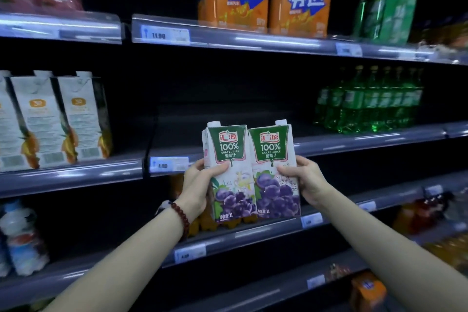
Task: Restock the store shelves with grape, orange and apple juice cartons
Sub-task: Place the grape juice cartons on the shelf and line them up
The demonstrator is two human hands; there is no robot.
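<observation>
Grape juice cartons: left carton (229, 172) in your left hand (200, 185), right carton (274, 172) in your right hand (307, 180), fingers wrapped, sides touching | held before middle shelf (354, 140), bare and dark there | green bottles (369, 101) right, white cartons (58, 119) left.

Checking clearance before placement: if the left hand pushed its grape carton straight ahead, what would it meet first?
Probably nothing soon. Left hand holds a grape juice carton before the bare stretch of the middle shelf; that gap looks free to its dark back, though depth is unclear.

Two grape cartons (250, 172) side by side before middle shelf (354, 140).
</observation>
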